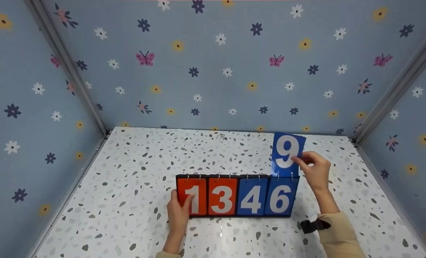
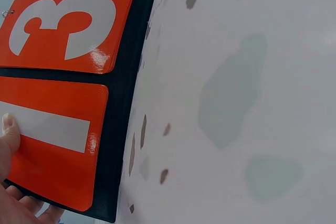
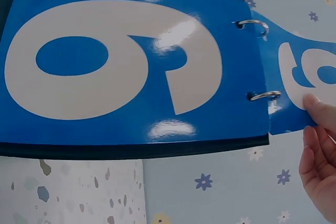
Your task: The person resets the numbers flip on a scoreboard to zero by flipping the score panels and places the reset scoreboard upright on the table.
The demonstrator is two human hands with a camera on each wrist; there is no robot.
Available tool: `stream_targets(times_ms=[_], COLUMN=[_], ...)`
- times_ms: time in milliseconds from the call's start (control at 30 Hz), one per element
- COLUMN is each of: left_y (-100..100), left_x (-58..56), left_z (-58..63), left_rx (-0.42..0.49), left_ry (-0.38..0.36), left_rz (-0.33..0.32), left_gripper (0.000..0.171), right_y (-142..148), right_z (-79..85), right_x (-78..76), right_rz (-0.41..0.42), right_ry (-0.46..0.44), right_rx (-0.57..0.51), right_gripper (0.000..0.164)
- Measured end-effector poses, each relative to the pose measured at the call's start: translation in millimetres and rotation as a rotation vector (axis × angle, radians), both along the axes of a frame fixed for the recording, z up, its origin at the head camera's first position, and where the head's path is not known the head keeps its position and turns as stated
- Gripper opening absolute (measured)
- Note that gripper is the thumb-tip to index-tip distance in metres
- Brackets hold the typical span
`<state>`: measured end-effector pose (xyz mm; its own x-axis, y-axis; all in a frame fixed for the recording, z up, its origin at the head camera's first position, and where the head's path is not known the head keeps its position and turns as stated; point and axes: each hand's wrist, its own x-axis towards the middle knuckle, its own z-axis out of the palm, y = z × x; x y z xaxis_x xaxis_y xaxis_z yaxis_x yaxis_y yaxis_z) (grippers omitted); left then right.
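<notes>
Pinching the upright 9 card between closed right fingers; gripping the flip scoreboard over the tabletop with curled left fingers. Could crease the card at its rings by pulling askew.

Red cards 1/3, blue cards 4/6/9

Red cards and blue cards bear white digits — tabletop speckled white, wall flowered blue.
</notes>
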<state>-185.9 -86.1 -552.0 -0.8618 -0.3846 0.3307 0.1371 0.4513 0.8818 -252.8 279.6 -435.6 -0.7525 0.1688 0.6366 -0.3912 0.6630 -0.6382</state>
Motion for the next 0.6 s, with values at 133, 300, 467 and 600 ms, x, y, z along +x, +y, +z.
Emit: stream_targets(times_ms=[133,300,467,600], left_y=[0.2,0.0,0.5,0.0], left_x=[0.3,0.4,0.7,0.8], left_z=[0.3,0.0,0.2,-0.2], left_rx=[-0.004,-0.003,0.003,0.001], left_ry=[0.007,0.020,0.017,0.016], left_rz=[-0.001,-0.006,-0.009,-0.011], left_gripper=[0.037,0.037,0.037,0.038], right_y=[-2.8,-5.3,2.7,-2.1], right_z=[-4.1,-10.9,-23.7,-13.5], right_x=[-6.4,-11.7,-19.2,-9.5], right_rz=[-0.024,-0.050,-0.028,-0.046], right_ry=[-0.016,-0.092,-0.123,-0.121], right_rx=[0.037,0.062,0.025,0.049], right_gripper=[0.015,0.016,0.026,0.032])
